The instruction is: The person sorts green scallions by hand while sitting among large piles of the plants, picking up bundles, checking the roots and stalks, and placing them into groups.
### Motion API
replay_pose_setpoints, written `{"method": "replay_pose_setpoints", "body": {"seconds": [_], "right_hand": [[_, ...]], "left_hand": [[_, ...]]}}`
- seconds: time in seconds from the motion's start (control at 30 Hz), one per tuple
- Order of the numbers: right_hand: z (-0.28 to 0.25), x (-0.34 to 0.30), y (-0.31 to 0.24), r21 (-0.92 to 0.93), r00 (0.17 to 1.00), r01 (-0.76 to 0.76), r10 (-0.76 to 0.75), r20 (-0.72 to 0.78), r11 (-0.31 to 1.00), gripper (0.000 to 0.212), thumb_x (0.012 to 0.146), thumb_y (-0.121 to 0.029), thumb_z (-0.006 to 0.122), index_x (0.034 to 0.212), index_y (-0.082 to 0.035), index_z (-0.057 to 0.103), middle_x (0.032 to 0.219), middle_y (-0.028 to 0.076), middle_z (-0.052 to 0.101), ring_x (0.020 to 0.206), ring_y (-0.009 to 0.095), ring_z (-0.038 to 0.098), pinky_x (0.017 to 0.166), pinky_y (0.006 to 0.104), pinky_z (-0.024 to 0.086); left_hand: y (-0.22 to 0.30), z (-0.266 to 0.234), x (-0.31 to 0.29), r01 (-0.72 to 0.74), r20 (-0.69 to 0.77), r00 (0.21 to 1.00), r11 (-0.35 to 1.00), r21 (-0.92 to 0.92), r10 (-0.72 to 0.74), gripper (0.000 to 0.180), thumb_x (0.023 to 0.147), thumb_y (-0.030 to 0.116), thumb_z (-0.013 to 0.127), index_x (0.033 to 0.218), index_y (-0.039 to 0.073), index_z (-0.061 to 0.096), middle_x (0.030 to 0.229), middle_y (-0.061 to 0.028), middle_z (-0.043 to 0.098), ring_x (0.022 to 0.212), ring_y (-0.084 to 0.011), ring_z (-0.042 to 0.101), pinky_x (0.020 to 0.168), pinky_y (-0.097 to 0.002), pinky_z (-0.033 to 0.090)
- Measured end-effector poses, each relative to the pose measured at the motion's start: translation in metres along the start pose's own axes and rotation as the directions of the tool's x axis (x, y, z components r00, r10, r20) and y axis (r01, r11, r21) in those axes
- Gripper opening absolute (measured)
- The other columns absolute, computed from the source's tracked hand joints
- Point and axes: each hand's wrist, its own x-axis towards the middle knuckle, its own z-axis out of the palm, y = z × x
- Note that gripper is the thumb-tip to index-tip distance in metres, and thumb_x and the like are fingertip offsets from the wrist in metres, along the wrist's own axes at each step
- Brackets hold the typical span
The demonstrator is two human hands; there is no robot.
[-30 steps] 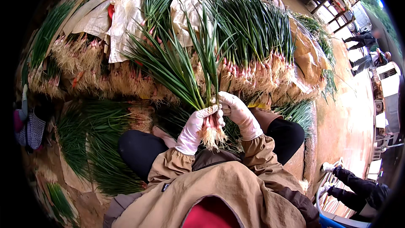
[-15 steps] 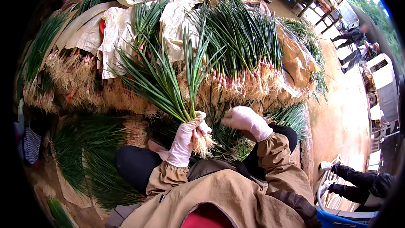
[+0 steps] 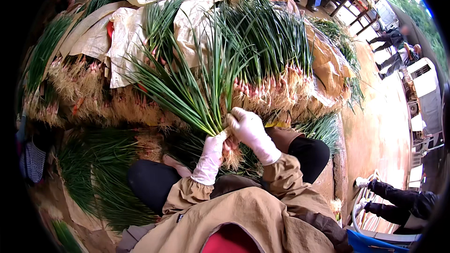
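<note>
In the head view, the person's gloved left hand (image 3: 213, 149) is closed around the lower stems of a bunch of green onions (image 3: 199, 105), held in front of the body between the knees. Its long axis slopes: leaves fan away and mostly leftward, while roots (image 3: 232, 158) hang toward the person. The gloved right hand (image 3: 248, 129) meets the stems from the right, slightly farther out than the left; its fingers curl in, but whether they pinch a stalk cannot be told. Both hands touch the bunch. Just beyond lies a stacked row of onions (image 3: 281, 82).
</note>
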Motion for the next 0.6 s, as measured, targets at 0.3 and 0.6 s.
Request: {"method": "replay_pose_setpoints", "body": {"seconds": [0.3,0.6], "right_hand": [[-0.007,-0.004,0.051,-0.196,0.952,-0.075,0.129,0.276,0.978,0.040,0.092,-0.035,0.054,0.111,-0.001,0.062,0.095,0.012,0.069,0.086,0.028,0.066,0.082,0.0403,0.051],[-0.102,0.127,0.099,-0.540,0.930,-0.255,0.050,-0.364,0.802,0.028,0.093,-0.032,0.057,0.084,-0.006,0.062,0.065,0.007,0.062,0.052,0.015,0.057,0.054,0.0327,0.050]], "left_hand": [[0.007,-0.006,-0.016,-0.031,0.196,0.977,0.966,-0.257,0.084,0.022,0.096,0.018,0.053,0.107,0.000,0.058,0.075,-0.0114,0.066,0.061,-0.0208,0.064,0.054,-0.0259,0.050],[0.013,0.001,-0.014,0.053,0.252,0.966,0.917,-0.396,0.052,0.028,0.095,0.017,0.054,0.118,0.003,0.059,0.068,-0.0093,0.063,0.060,-0.0176,0.064,0.051,-0.0307,0.052]]}}
